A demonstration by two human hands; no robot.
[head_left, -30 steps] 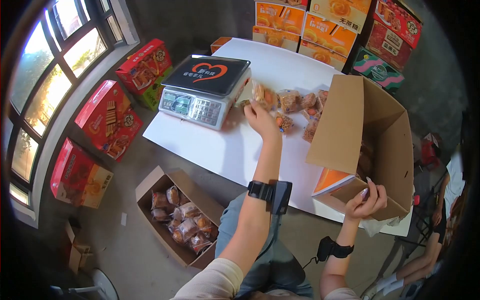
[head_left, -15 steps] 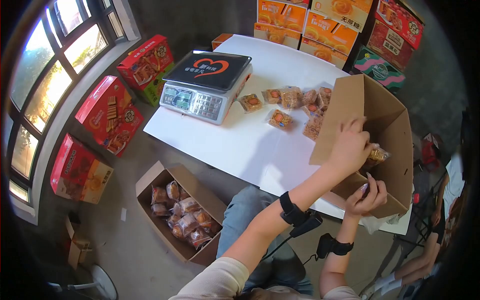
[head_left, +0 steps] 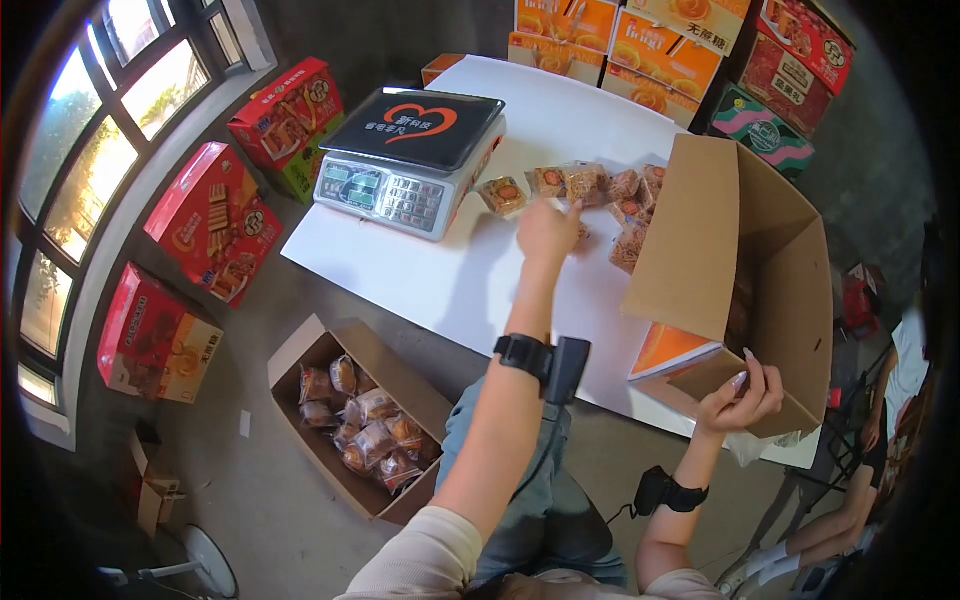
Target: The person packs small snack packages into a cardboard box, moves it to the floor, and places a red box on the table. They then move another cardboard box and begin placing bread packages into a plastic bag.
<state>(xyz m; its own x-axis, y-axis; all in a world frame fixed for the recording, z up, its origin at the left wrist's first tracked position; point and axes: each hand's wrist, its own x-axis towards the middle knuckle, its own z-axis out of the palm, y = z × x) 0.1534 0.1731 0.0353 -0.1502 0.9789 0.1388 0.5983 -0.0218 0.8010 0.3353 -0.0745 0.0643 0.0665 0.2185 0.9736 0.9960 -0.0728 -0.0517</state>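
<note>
My left hand (head_left: 547,230) is over the table, fingers partly spread around a clear-wrapped snack (head_left: 583,235) that it mostly covers. Just beyond lie several more wrapped snacks (head_left: 585,184), some with round orange labels. At the right stands an open cardboard box (head_left: 690,235), its tall flap raised on the left side. My right hand (head_left: 742,398) stays at the near rim of this box, fingers curled and thumb pressed against the edge. The flap and the box wall hide much of the inside.
A scale (head_left: 410,165) stands on the white table (head_left: 400,262). On the floor, another cardboard box (head_left: 400,385) holds several wrapped cakes (head_left: 375,445). Red gift boxes (head_left: 215,225) line the window side; orange cartons (head_left: 660,55) are stacked behind. Someone's leg (head_left: 825,535) shows at right.
My left hand has left the inside of the cardboard box, where a wrapped snack was at its fingers, and moved left to the snacks on the table. My right hand remains at the rim.
</note>
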